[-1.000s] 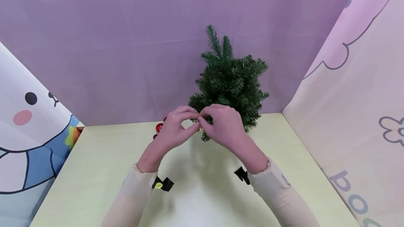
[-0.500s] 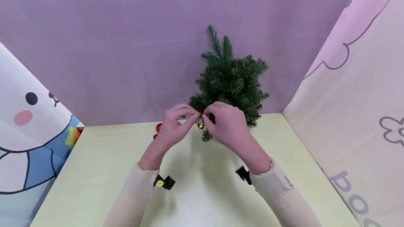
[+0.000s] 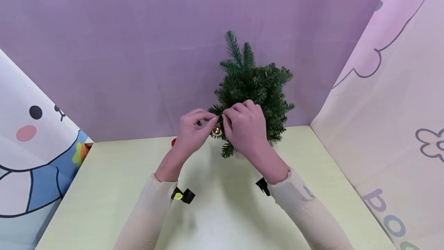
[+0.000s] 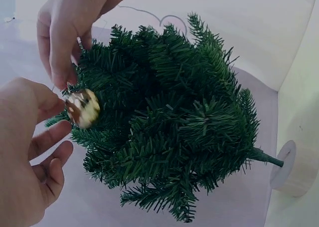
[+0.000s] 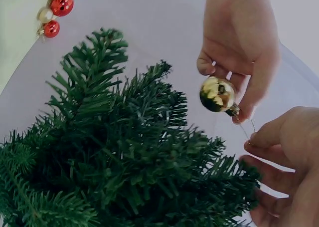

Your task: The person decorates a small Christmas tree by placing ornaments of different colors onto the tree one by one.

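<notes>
A shiny gold Christmas bauble point(image 3: 217, 130) hangs by its thin string in front of a small green Christmas tree point(image 3: 249, 84). My left hand point(image 3: 194, 130) pinches the string by the bauble's cap, as the right wrist view shows with the bauble point(image 5: 218, 94) beside the left fingertips. My right hand point(image 3: 245, 128) pinches the loop's other end, so the string point(image 5: 244, 132) stretches between both hands. Other fingers of the right hand point(image 5: 284, 162) lie close to the branch tips; whether they touch cannot be told. In the left wrist view the bauble is close to the branches.
The tree's pale round base point(image 4: 295, 172) stands on the light table point(image 3: 121, 188). Several red and gold baubles, including a red one point(image 5: 62, 5), lie to the left; my left hand mostly hides them in the head view. A purple backdrop point(image 3: 138, 68) rises behind.
Both hands have moved slightly up and toward the tree. The gold bauble, mostly hidden at first, now hangs in sight, and the string shows drawn out between the fingertips.
</notes>
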`<state>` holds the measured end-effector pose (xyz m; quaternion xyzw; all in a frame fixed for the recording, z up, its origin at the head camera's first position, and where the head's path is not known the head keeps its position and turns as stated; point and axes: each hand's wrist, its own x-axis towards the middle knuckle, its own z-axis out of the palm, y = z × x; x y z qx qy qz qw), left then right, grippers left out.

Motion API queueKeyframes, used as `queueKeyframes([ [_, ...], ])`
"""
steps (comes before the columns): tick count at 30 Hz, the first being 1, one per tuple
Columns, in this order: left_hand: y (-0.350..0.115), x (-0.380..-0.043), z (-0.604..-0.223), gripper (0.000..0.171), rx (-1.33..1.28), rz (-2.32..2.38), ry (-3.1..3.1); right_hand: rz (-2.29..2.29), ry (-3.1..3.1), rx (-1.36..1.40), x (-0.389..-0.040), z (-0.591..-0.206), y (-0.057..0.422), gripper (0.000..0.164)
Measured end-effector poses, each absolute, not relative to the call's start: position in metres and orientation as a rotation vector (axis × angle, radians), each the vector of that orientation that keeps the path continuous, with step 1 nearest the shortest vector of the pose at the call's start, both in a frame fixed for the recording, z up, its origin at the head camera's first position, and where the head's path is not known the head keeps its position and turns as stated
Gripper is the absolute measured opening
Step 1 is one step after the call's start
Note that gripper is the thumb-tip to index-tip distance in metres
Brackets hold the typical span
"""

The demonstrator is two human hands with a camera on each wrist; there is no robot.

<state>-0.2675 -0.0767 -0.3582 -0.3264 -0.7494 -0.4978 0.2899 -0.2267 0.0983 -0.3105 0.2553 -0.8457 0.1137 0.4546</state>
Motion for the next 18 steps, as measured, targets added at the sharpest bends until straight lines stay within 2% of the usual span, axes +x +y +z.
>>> queueKeyframes([
  [10, -0.072, -0.274, -0.352, 0.013, -0.777, -1.234, -2.149, 0.199, -2.156, 0.573, -0.239, -0.312, 0.098, 0.012],
  [18, -0.066, -0.279, -0.347, 0.015, -0.745, -1.287, -2.286, 0.205, -2.191, 0.539, -0.244, -0.314, 0.1, 0.017],
])
